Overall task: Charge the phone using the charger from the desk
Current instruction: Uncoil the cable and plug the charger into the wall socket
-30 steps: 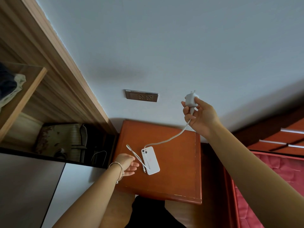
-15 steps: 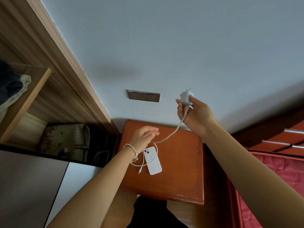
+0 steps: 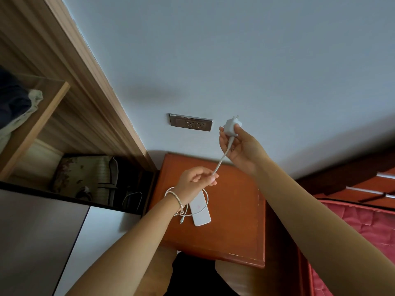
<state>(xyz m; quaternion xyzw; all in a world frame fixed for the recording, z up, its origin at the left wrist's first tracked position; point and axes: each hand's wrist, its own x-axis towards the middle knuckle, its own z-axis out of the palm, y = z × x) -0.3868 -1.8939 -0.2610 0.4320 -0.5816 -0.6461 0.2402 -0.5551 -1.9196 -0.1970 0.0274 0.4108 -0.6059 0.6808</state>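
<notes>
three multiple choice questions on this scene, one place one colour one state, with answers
1. The flat white phone lies: A on the red-brown wooden table; B on the floor; C in a hand.
2. The rectangular wall socket plate is: A white; B silver; C black.
3. The white charger plug is: A in the socket; B held by the right hand, off the wall; C on the table.
Answers: A, it lies flat on the tabletop; B, its face is metallic grey; B, fingers grip it beside the plate.

Item count at the surface (image 3: pixel 235 221)
One phone (image 3: pixel 201 218), one charger (image 3: pixel 232 126), one cable (image 3: pixel 221 162), one wall socket (image 3: pixel 190 124), one left hand (image 3: pixel 192 182), one right hand (image 3: pixel 241 150).
</notes>
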